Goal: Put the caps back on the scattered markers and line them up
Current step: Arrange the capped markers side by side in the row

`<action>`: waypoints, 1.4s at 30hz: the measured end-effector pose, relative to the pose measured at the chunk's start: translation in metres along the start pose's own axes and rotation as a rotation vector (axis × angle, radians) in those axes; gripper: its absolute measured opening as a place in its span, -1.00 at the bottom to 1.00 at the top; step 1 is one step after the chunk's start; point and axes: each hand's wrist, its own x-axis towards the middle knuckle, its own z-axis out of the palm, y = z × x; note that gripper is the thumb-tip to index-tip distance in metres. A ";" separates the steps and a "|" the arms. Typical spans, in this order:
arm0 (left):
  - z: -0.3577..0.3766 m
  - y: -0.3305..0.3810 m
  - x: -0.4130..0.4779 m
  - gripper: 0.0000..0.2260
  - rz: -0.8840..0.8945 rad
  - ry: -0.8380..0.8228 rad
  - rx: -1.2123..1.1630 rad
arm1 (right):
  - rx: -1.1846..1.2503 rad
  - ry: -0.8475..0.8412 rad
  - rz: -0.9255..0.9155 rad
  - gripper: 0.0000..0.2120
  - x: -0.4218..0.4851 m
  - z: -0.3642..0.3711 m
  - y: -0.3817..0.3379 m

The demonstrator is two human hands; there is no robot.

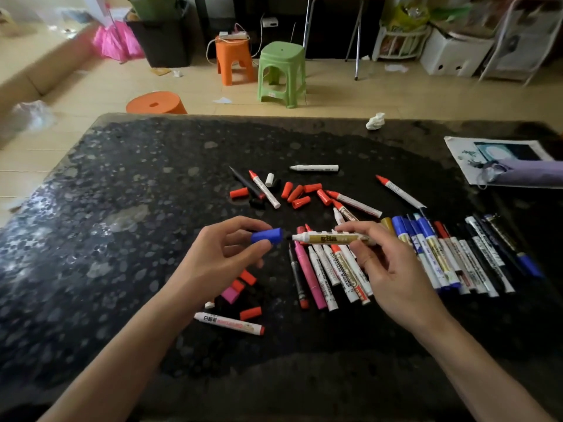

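Soft daylight comes from the upper left of the frame, laying pale glare over the left of the dark table (91, 208). The markers (307, 274) at centre look sharp; the room behind is dim and smeary, the edges bowed, the corners dark.

It was a cluttered home room: a green stool (281, 73) and an orange stool (234, 59) stood on the pale floor (335, 95) beyond the tabletop (152, 178)'s far edge, with a dark bin (166, 41), pink bags (117, 41) and white storage boxes (451, 54) behind.

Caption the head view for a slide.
Left hand holds a blue cap near the uncapped marker gripped by the right hand.
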 end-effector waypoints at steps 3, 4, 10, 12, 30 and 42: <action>0.000 -0.002 0.003 -0.83 -0.006 -0.011 0.012 | -0.011 0.014 -0.021 -0.76 0.002 0.002 0.000; -0.001 -0.003 0.004 -0.83 -0.008 -0.015 0.016 | -0.009 0.022 -0.030 -0.76 0.003 0.004 0.000; -0.002 -0.004 0.007 -0.82 0.005 -0.033 0.056 | -0.051 -0.006 -0.059 -0.76 0.007 0.013 0.001; 0.000 -0.004 0.008 -0.81 0.018 -0.053 0.079 | -0.045 -0.023 -0.058 -0.76 0.006 0.017 0.003; 0.014 -0.009 0.009 -0.75 0.113 0.052 0.072 | -0.022 0.033 -0.141 -0.70 0.003 0.020 0.009; 0.022 -0.018 0.023 -0.77 0.144 -0.023 0.173 | -0.125 -0.069 -0.074 -0.79 0.002 0.019 0.002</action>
